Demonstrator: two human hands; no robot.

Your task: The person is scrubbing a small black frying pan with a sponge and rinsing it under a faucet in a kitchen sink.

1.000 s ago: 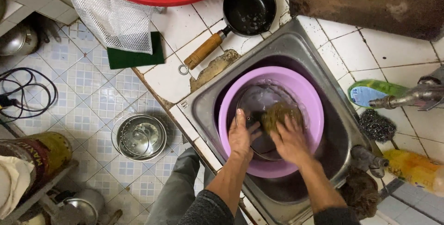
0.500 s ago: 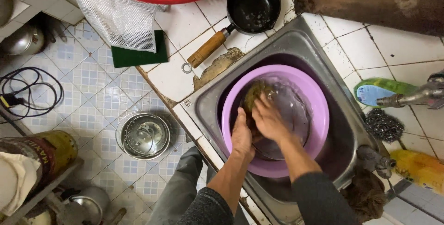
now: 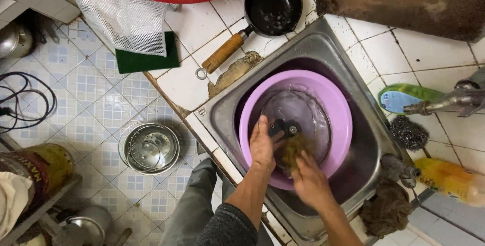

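Head view: glass lid [image 3: 298,119] lies in the purple basin [image 3: 252,112] inside the sink [image 3: 323,49]. Left hand [image 3: 262,145] grips its 7 o'clock rim to steady it; right hand [image 3: 308,180] presses a brown scrubber [image 3: 294,147] at 6 o'clock.

The left hand [image 3: 262,145] steadies a glass lid [image 3: 298,124] inside the purple basin [image 3: 338,150] in the steel sink [image 3: 364,185]. The right hand [image 3: 309,181] presses a brown scourer [image 3: 294,147] against the lid, just beside the left fingers [image 3: 262,123].
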